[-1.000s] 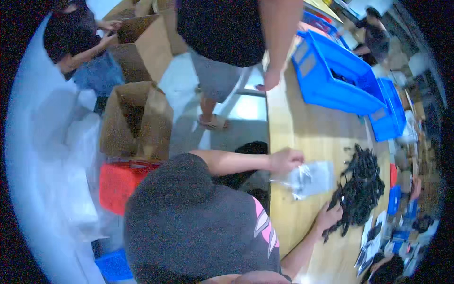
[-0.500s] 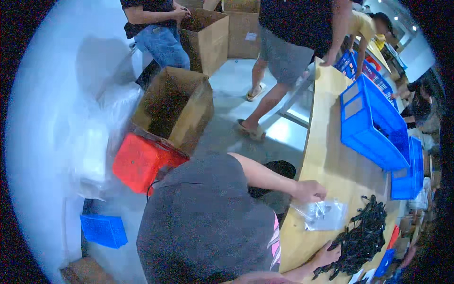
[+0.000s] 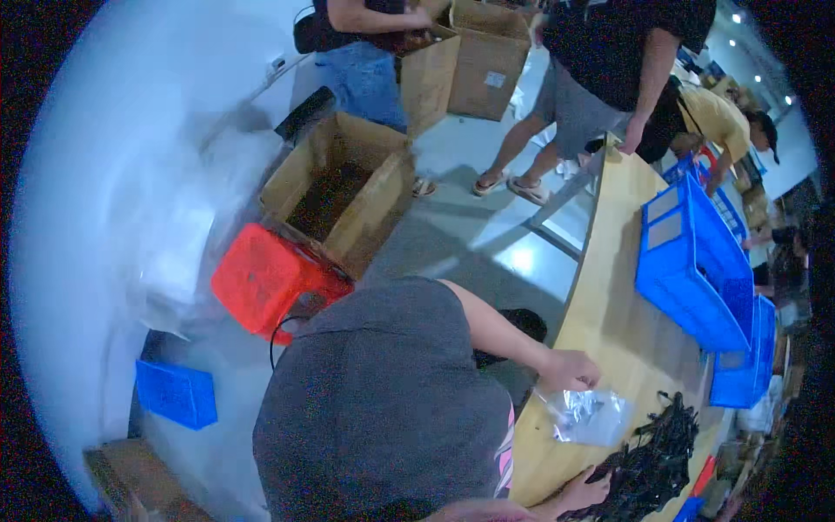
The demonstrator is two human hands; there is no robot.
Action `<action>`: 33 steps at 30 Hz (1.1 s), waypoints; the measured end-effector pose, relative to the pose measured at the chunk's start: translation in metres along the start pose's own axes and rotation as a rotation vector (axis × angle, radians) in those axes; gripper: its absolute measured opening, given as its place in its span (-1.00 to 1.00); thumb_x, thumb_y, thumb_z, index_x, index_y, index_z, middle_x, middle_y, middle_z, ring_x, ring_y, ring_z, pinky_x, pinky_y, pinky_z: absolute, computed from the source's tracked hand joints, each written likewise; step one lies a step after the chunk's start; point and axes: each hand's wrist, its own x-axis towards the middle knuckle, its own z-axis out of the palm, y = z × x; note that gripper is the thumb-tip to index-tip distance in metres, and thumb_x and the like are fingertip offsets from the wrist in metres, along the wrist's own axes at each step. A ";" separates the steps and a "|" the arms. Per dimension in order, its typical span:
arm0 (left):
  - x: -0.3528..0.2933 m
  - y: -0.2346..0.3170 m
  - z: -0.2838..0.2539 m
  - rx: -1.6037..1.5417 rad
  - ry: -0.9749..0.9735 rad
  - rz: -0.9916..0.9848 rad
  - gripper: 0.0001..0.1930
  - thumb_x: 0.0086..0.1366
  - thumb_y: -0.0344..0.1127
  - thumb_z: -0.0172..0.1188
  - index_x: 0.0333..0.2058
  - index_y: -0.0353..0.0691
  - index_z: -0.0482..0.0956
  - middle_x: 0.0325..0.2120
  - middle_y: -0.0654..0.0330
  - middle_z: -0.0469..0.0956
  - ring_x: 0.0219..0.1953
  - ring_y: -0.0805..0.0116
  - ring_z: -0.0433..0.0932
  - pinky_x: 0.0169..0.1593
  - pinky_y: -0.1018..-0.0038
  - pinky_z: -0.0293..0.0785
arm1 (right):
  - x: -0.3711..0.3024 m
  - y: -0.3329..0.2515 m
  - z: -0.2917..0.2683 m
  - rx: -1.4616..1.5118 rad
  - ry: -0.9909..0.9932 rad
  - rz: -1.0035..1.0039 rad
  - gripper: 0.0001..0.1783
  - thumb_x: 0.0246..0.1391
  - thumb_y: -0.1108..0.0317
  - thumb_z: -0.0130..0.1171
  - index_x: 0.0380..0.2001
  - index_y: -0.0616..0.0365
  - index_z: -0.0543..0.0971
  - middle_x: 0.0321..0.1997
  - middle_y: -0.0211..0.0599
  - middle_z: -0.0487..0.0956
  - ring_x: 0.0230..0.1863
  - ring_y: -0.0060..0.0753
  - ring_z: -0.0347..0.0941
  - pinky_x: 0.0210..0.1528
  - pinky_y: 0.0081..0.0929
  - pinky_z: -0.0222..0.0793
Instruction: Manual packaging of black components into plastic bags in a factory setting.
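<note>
My left hand (image 3: 570, 371), its fingers curled together, grips the upper edge of a clear plastic bag (image 3: 600, 419). The bag lies on the pale wooden table (image 3: 600, 322) and has small darker pieces showing through it. Beside the bag spreads a tangled heap of thin black cord-like pieces (image 3: 657, 457); their exact kind is too small to make out. Against the near-left edge of that heap rests my right hand (image 3: 587, 491), thumb and fingers apart. Its fingertips touch the black pieces.
Blue plastic crates (image 3: 691, 270) stand along the table's far side. On the floor are an open cardboard box (image 3: 365, 217), a red stool (image 3: 257, 283) and a small blue bin (image 3: 177, 393). A person in grey shorts (image 3: 591, 109) leans a hand on the table end; others stand nearby.
The view has shifted, so the surroundings sit differently in the picture. My left hand stays at the bag and my right hand at the heap. The person in shorts has stepped slightly.
</note>
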 end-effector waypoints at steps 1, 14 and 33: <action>-0.002 -0.002 -0.002 0.008 0.016 -0.006 -0.80 0.13 -0.32 0.14 -0.26 -0.23 0.58 -0.38 0.06 0.62 -0.29 0.07 0.61 -0.17 0.22 0.49 | 0.003 -0.009 -0.005 0.006 -0.003 0.003 -0.38 0.19 -0.07 0.11 0.12 0.20 0.49 0.03 0.04 0.54 0.11 0.08 0.40 0.17 -0.07 0.29; -0.001 -0.004 -0.004 0.018 -0.001 0.014 -0.84 0.14 -0.32 0.15 -0.32 -0.21 0.59 -0.41 0.06 0.61 -0.30 0.08 0.62 -0.18 0.22 0.49 | -0.001 -0.002 0.005 0.001 -0.031 0.030 -0.37 0.21 -0.07 0.09 0.16 0.20 0.45 0.10 0.05 0.48 0.16 0.08 0.34 0.21 -0.05 0.25; -0.001 0.012 0.004 0.024 0.042 0.019 -0.86 0.22 -0.38 0.14 -0.28 -0.31 0.54 -0.41 0.04 0.58 -0.37 0.20 0.59 -0.24 0.35 0.49 | -0.006 0.010 0.010 0.261 0.156 0.135 -0.59 0.16 0.22 0.21 -0.03 0.30 0.54 0.08 0.08 0.46 0.14 0.10 0.34 0.21 -0.09 0.24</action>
